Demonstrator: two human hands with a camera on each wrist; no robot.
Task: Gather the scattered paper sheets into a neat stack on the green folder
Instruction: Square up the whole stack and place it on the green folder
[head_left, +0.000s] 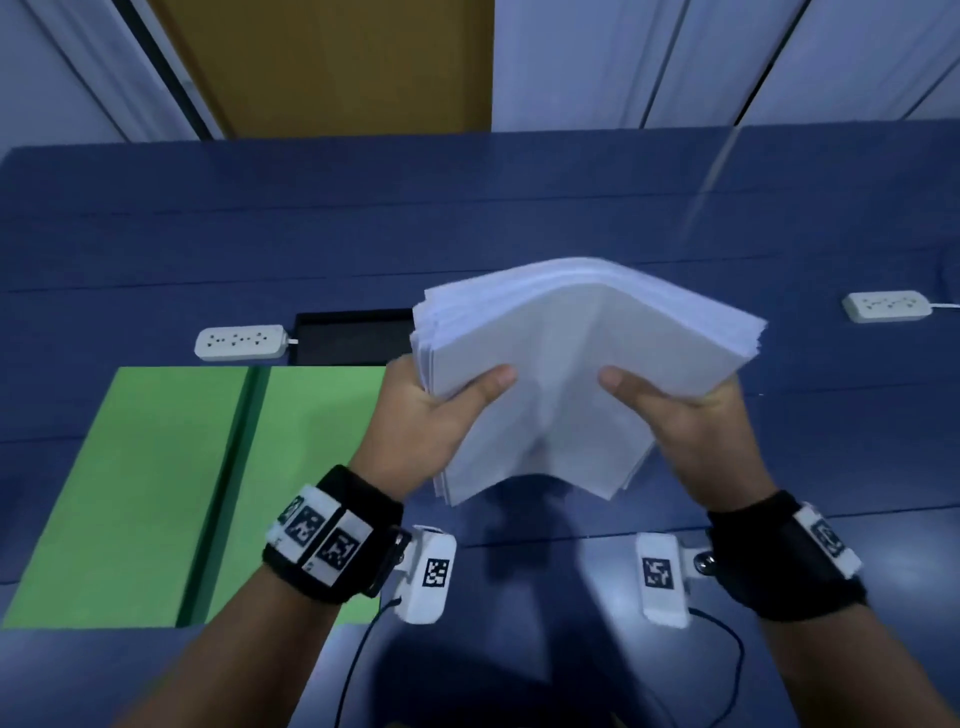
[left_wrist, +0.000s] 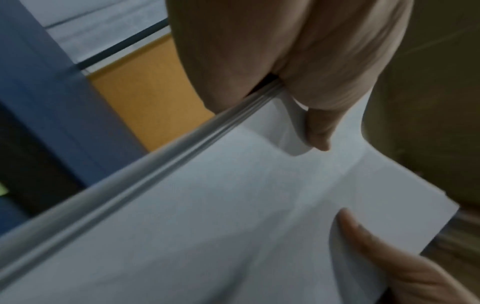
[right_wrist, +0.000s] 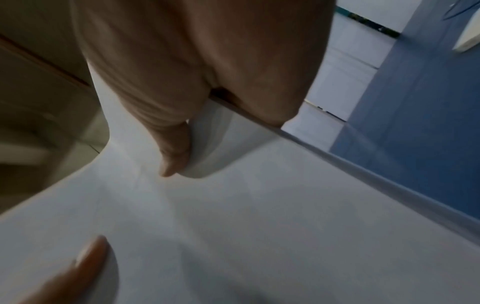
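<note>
Paper stack (head_left: 582, 364) gripped by left hand (head_left: 441, 410) & right hand (head_left: 680, 415), bowed, edges uneven; recommend tapping square on table (head_left: 467, 208) before lowering onto green folder (head_left: 156, 467).

Folder (head_left: 130, 467): open, bare, left of the held stack.
Behind folder: power strip (head_left: 240, 342), black tray (head_left: 353, 335).
Far right: second power strip (head_left: 887, 305).

No legible txt, only wrist markers (head_left: 332, 548)
</note>
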